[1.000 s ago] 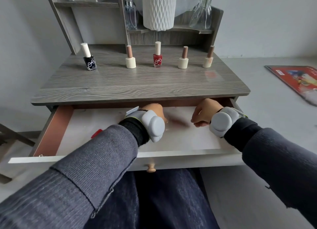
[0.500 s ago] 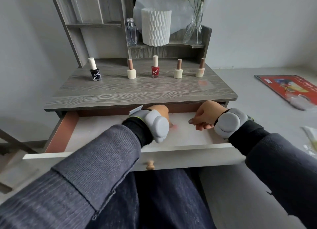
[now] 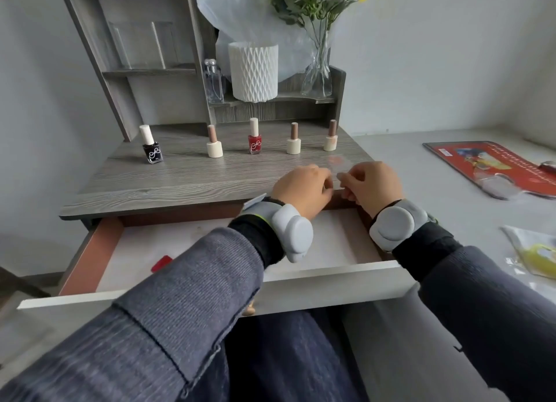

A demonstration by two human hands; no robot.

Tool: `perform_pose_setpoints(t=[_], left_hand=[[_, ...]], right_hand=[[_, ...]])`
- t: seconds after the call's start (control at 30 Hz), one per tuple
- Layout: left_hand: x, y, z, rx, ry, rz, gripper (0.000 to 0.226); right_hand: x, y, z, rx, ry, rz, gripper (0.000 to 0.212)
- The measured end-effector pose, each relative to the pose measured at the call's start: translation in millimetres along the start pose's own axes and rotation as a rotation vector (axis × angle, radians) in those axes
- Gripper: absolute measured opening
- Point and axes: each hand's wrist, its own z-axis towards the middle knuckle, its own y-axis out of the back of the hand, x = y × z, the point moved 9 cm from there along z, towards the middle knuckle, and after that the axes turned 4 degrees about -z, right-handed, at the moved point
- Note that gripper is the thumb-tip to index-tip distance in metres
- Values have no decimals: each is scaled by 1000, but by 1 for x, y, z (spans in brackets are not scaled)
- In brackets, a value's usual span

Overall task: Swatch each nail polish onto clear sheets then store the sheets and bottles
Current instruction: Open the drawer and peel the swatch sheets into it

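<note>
Desktop (image 3: 195,176): clear sheet (image 3: 346,164) at front edge, left hand (image 3: 301,188) and right hand (image 3: 374,185) pinching it.

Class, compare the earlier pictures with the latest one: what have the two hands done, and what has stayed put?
The left hand and right hand rose out of the drawer to the desk's front edge, fingers curled at the clear sheet; whether they have a grip on it is unclear. The five bottles stayed in their row, and the drawer stayed open.

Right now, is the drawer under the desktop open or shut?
Open. The drawer is pulled out toward the person, its pale floor and brown left wall exposed in front of the desktop.
</note>
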Motion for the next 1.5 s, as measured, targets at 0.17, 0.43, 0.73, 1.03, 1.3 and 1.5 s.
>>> perform_pose_setpoints(t=[0.17, 0.43, 0.73, 1.03, 1.3, 1.5], left_hand=[[6, -16, 11, -39, 4, 124, 47], [21, -55, 21, 157, 50, 181, 68], [17, -63, 36, 238, 33, 192, 65], [24, -63, 36, 277, 25, 190, 66], [22, -53, 24, 156, -10, 161, 55], [16, -33, 13, -91, -79, 110, 32]], right_hand=[[-9, 0, -5, -163, 90, -19, 17], [-25, -28, 5, -4, 110, -212, 57], [-25, -31, 18, 24, 93, -161, 37], [-29, -30, 15, 29, 86, -175, 29], [-27, -22, 3, -14, 111, -179, 27], [-21, -14, -10, -48, 132, -116, 25]])
